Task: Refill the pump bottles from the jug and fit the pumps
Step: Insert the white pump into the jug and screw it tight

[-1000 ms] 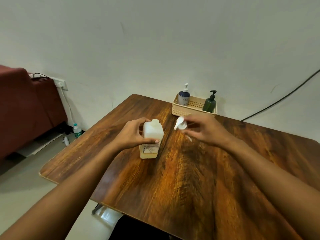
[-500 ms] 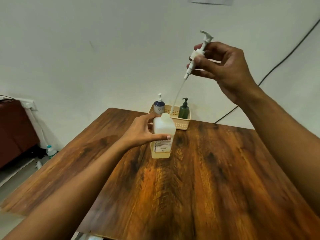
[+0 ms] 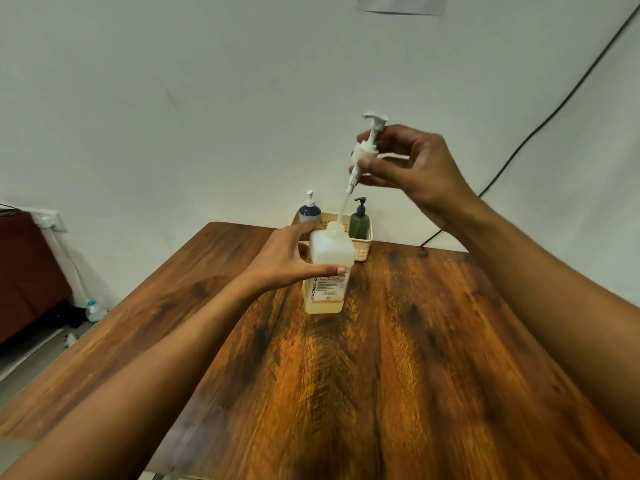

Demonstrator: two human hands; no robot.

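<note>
A white square bottle (image 3: 330, 252) with a printed label and yellowish liquid at its base stands upright on the wooden table (image 3: 398, 358). My left hand (image 3: 289, 259) grips its shoulder from the left. My right hand (image 3: 410, 168) holds a white pump (image 3: 365, 148) above the bottle, tilted, nozzle on top. The pump's thin clear tube (image 3: 343, 209) runs down and its lower end reaches the bottle's open neck.
A cream basket (image 3: 363, 249) at the table's far edge holds a dark blue pump bottle (image 3: 309, 209) and a green pump bottle (image 3: 359, 221). A black cable (image 3: 554, 109) runs down the wall on the right. A water bottle (image 3: 94, 310) stands on the floor at the left.
My right hand lifted the pump from the table to high above, then brought it down and left so the tube meets the bottle's neck. My left hand stayed on the bottle.
</note>
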